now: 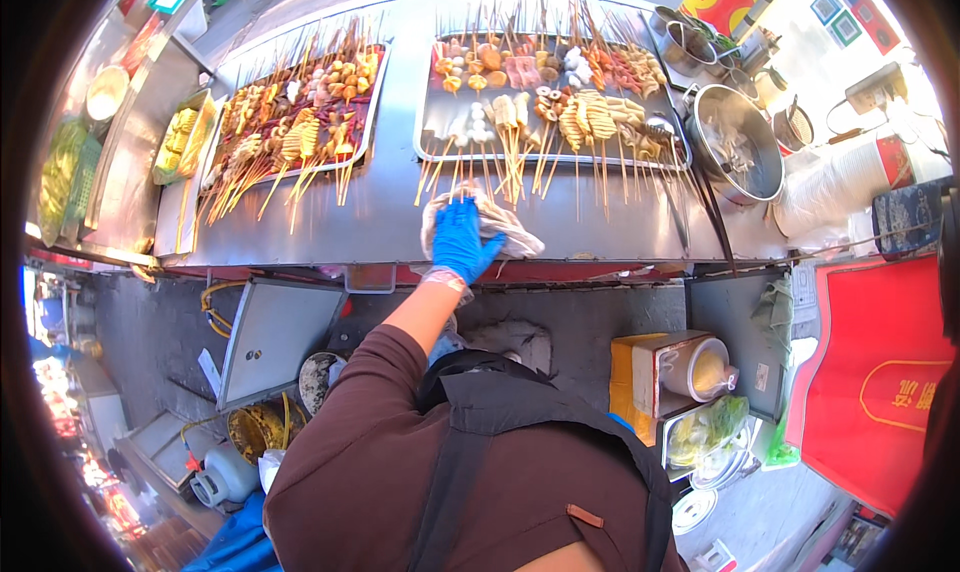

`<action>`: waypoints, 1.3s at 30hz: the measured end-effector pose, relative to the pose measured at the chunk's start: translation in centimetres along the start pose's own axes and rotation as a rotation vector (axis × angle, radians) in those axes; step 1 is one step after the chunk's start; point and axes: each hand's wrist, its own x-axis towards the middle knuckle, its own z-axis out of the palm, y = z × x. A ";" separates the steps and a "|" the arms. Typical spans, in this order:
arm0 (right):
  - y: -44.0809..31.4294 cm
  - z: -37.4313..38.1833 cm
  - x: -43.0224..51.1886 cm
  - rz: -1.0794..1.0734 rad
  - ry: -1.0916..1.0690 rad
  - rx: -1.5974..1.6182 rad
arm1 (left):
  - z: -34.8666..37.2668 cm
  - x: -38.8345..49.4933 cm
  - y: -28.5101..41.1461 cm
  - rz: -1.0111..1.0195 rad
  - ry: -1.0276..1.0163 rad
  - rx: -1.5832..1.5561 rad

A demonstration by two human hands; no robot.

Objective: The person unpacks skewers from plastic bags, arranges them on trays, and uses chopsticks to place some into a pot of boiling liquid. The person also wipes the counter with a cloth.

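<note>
My left hand, in a blue disposable glove, presses a crumpled off-white cloth onto the stainless-steel counter near its front edge. Thin clear plastic shows around that wrist. Just beyond my fingers, the wooden sticks of skewers overhang the front of a metal tray. That tray holds skewered sausages, balls, sliced pieces and other foods in rows. To the left lies a second metal tray, packed with skewers whose sticks point toward me. My right hand is out of view.
A deep steel pot stands right of the trays, near stacked white bowls. Tongs lie on the counter's right. Below, a cabinet door hangs open, left of my body. A gas cylinder and boxes stand on the floor.
</note>
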 end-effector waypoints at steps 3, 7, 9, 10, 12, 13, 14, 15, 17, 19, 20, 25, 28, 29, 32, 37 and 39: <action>0.4 0.5 -0.8 0.009 -0.007 0.030 | 1.0 0.9 5.8 0.101 -0.222 -0.068; -0.8 0.3 -0.6 -0.029 -0.008 0.022 | 6.5 1.5 10.2 0.293 -0.184 -0.212; -1.8 0.1 -0.1 -0.060 -0.005 0.006 | 7.5 1.9 11.0 0.366 -0.181 -0.222; -2.4 0.1 0.2 -0.081 -0.007 0.001 | 7.5 2.0 11.2 0.360 -0.226 -0.261; -3.4 0.5 1.0 -0.114 -0.014 -0.001 | 6.3 2.4 10.6 0.379 -0.309 -0.264; -4.0 0.7 1.2 -0.123 -0.017 -0.003 | 5.3 2.5 10.2 0.409 -0.353 -0.245; -4.7 0.6 1.5 -0.135 -0.017 -0.017 | 5.8 2.0 9.0 0.423 -0.284 -0.226; -5.2 0.4 1.5 -0.139 -0.014 -0.028 | 5.1 1.7 8.3 0.453 -0.216 -0.219; -7.1 0.2 2.2 -0.170 -0.008 -0.050 | 3.1 1.1 4.9 0.453 -0.085 -0.218; -9.8 -0.3 2.2 -0.197 0.009 -0.082 | 2.5 0.8 1.4 0.457 -0.014 -0.199; -11.6 -0.5 2.2 -0.205 0.021 -0.123 | 1.4 0.4 -0.6 0.397 -0.013 -0.212; -17.4 0.3 3.1 -0.296 0.007 -0.153 | -5.6 -2.7 -13.7 0.076 -0.111 -0.170; -21.2 2.1 2.8 -0.263 -0.033 -0.214 | -9.5 -5.2 -21.0 0.041 -0.070 -0.009; -21.6 3.1 3.2 -0.258 -0.060 -0.208 | -10.9 -5.4 -23.4 0.004 -0.112 -0.070; -22.1 5.7 2.6 -0.279 -0.078 -0.087 | -15.7 -7.2 -28.1 -0.067 -0.086 0.039; -23.4 8.5 1.0 -0.232 -0.071 -0.035 | -20.8 -9.0 -40.8 -0.216 -0.008 0.037; -23.9 9.1 0.2 -0.197 -0.095 -0.073 | -20.6 -7.4 -45.4 -0.302 0.062 -0.145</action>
